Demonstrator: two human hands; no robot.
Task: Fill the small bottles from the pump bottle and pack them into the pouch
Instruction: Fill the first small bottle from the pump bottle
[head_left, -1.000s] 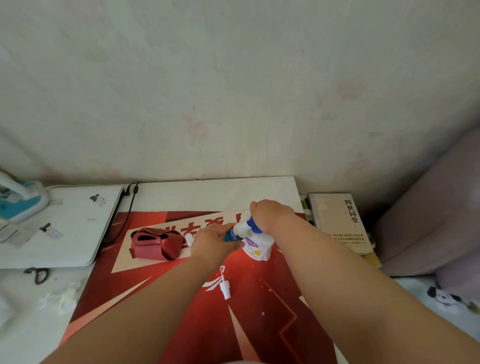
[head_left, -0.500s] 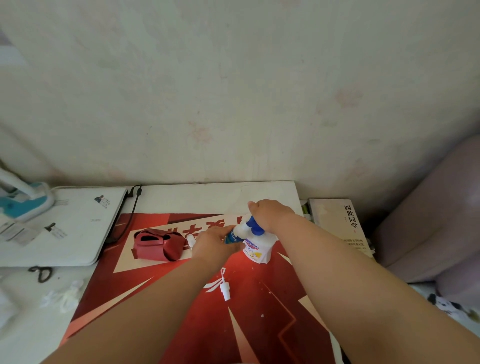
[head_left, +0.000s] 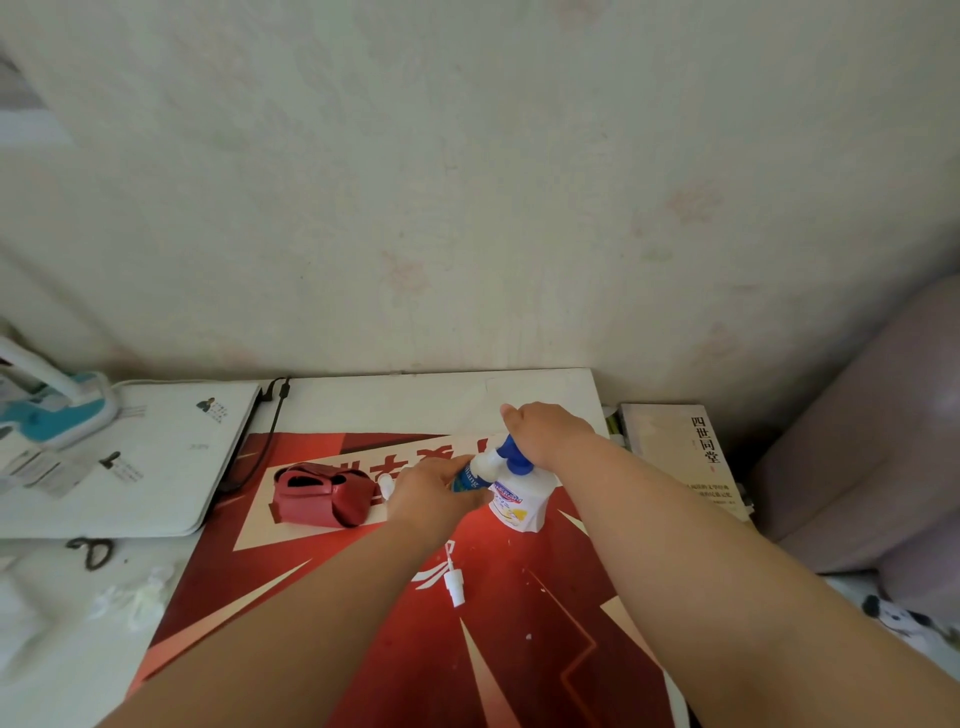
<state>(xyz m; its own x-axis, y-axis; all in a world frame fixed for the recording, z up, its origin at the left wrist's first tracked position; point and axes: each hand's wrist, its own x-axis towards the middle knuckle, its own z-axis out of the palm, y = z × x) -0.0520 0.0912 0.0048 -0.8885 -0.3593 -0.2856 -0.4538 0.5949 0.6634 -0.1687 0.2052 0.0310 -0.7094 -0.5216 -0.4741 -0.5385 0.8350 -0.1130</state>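
A white pump bottle (head_left: 519, 506) with a blue pump collar stands on the red mat (head_left: 509, 639). My right hand (head_left: 545, 431) lies over the pump head, covering it. My left hand (head_left: 434, 493) grips a small blue-labelled bottle (head_left: 467, 477) and holds its mouth against the white pump spout. A red pouch (head_left: 322, 493) lies open on its side to the left of my left hand. A small white spray cap (head_left: 455, 584) with its tube lies loose on the mat, nearer to me. Just beside my left hand, a bit of another small white piece (head_left: 385, 483) shows.
A white laptop (head_left: 130, 462) with a black cable sits at the left, with a teal and white device (head_left: 47, 410) on it. Black scissors (head_left: 93, 551) and crumpled tissue (head_left: 135, 597) lie near the mat's left edge. Books (head_left: 680, 452) are stacked at right, beside a pink cushion (head_left: 872, 452).
Both hands have stayed at the pump bottle and small bottle; only the camera view has shifted slightly.
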